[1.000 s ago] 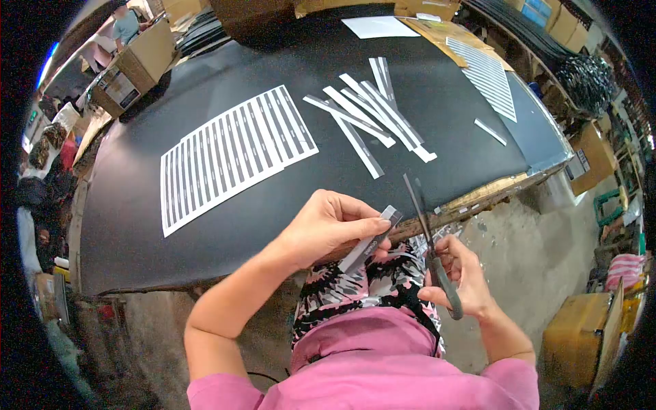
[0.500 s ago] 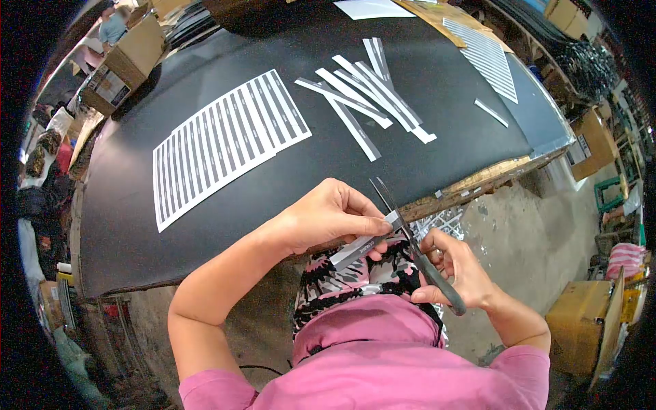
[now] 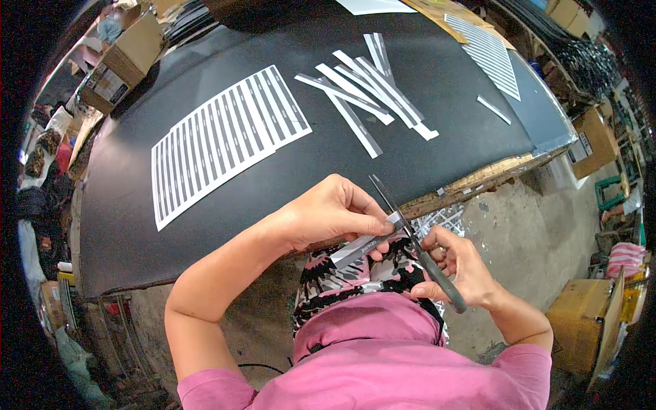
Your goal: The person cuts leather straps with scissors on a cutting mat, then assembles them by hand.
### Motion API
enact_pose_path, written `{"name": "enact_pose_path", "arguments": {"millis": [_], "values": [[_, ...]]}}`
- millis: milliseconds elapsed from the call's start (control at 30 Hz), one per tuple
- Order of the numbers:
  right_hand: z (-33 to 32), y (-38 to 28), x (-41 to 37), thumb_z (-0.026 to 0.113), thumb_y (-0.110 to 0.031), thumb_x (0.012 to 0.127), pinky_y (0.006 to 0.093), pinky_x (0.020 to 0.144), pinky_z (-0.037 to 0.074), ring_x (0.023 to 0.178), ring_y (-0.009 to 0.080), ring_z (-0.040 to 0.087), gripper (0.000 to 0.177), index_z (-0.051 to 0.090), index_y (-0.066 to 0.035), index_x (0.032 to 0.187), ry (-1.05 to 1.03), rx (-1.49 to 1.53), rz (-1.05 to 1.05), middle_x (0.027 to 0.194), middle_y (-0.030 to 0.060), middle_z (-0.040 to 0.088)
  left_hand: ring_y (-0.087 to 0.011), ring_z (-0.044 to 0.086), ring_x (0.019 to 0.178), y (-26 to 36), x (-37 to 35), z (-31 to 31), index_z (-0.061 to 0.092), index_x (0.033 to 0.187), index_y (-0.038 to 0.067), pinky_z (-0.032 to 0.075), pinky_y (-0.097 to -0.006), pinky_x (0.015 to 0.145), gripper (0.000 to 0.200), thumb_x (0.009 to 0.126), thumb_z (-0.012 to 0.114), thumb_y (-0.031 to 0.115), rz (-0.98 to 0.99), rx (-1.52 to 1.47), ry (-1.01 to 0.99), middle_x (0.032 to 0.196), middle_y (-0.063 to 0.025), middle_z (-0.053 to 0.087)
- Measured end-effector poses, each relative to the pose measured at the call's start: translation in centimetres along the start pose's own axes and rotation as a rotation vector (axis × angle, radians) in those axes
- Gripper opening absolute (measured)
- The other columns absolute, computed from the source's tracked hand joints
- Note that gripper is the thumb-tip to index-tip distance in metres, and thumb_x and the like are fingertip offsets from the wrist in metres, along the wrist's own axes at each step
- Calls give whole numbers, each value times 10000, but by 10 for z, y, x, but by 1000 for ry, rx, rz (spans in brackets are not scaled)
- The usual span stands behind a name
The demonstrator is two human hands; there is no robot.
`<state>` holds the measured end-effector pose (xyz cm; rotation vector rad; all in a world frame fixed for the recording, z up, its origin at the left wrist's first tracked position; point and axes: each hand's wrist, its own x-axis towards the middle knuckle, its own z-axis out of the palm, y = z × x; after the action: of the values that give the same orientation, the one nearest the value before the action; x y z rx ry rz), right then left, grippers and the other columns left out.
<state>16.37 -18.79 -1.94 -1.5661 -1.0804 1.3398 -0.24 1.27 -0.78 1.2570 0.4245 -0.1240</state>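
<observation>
My left hand (image 3: 339, 215) pinches a grey and white printed strip (image 3: 359, 251) above my lap, just off the table's front edge. My right hand (image 3: 454, 268) holds dark scissors (image 3: 427, 263) by their handles, and the blades cross the strip's upper end beside my left fingertips. The blades look nearly closed. On the black table (image 3: 225, 253), a large striped sheet (image 3: 229, 137) lies at the left. Several cut strips (image 3: 376, 89) lie loosely across one another at the middle, and a short strip (image 3: 493, 110) rests apart at the right.
Another striped sheet (image 3: 485, 55) lies at the table's far right. A cardboard box (image 3: 126, 65) stands at the far left, with a person (image 3: 109, 27) beyond it. More boxes (image 3: 581, 314) stand on the floor at right. White scraps (image 3: 441, 222) lie below the table edge.
The scissor blades have drawn closer together at the strip. Both hands stay in nearly the same place, and the view has shifted slightly.
</observation>
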Motion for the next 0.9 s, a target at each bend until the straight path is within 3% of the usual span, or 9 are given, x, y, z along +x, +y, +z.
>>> {"name": "enact_pose_path", "arguments": {"millis": [200, 267, 367, 467, 600, 700, 767, 867, 900], "values": [[7, -4, -5, 866, -216, 709, 230, 543, 422, 673, 56, 546, 495, 489, -35, 972, 48, 113, -13, 742, 30, 619, -147, 676, 684, 9, 0, 2, 700, 904, -77, 545, -249, 645, 189, 835, 699, 99, -58, 11, 11, 806, -121, 709], [7, -2, -7, 851, -113, 718, 192, 471, 386, 587, 39, 538, 485, 450, -28, 979, 52, 94, 15, 699, 19, 589, -150, 680, 687, 6, 2, 1, 701, 909, -73, 546, -250, 641, 191, 837, 701, 105, -60, -18, -19, 807, -120, 709], [11, 5, -14, 838, -90, 729, 191, 440, 375, 552, 39, 538, 451, 459, -19, 964, 86, 89, 42, 689, 38, 605, -150, 684, 693, 1, 7, 2, 702, 911, -71, 547, -248, 642, 203, 847, 701, 122, -80, 13, -66, 806, -117, 710], [16, 9, -23, 861, -208, 718, 212, 501, 382, 633, 31, 509, 464, 517, -24, 968, 150, 129, 86, 672, 0, 605, -145, 684, 700, -2, 8, 4, 703, 920, -69, 547, -247, 646, 218, 859, 697, 140, -102, 61, -79, 805, -112, 711], [13, 22, -28, 881, -230, 685, 218, 467, 327, 559, 27, 465, 499, 534, -35, 986, 87, 34, 182, 594, -30, 550, -142, 682, 704, -2, 1, 8, 699, 952, -65, 549, -250, 654, 226, 859, 702, 141, -84, 70, -124, 807, -115, 712], [-4, -1, -17, 898, -262, 645, 224, 461, 328, 515, 31, 455, 534, 532, -51, 971, 156, -241, 15, 564, -9, 546, -155, 684, 704, 10, -15, 6, 695, 946, -66, 553, -259, 663, 220, 855, 705, 133, -21, -2, -31, 810, -124, 711], [-9, -28, -4, 901, -281, 617, 282, 471, 381, 493, 103, 482, 531, 492, -60, 873, 235, -382, -38, 538, 55, 524, -188, 695, 701, 27, -28, -3, 687, 920, -63, 563, -287, 656, 190, 851, 700, 113, 41, -8, 58, 813, -144, 708], [-17, -45, 35, 871, -271, 627, 359, 525, 435, 554, 279, 568, 480, 489, -46, 810, 256, -686, -395, 592, 105, 546, -200, 700, 699, 38, -43, -18, 666, 969, -62, 570, -292, 652, 208, 861, 684, 115, 148, -53, 230, 784, -132, 701], [-19, -50, 51, 851, -254, 639, 389, 546, 448, 593, 339, 594, 446, 491, -41, 796, 228, -738, -451, 618, 125, 565, -180, 704, 755, 43, -48, -21, 673, 996, -45, 554, -246, 673, 255, 861, 708, 169, 170, -132, 237, 852, -126, 707]]}}
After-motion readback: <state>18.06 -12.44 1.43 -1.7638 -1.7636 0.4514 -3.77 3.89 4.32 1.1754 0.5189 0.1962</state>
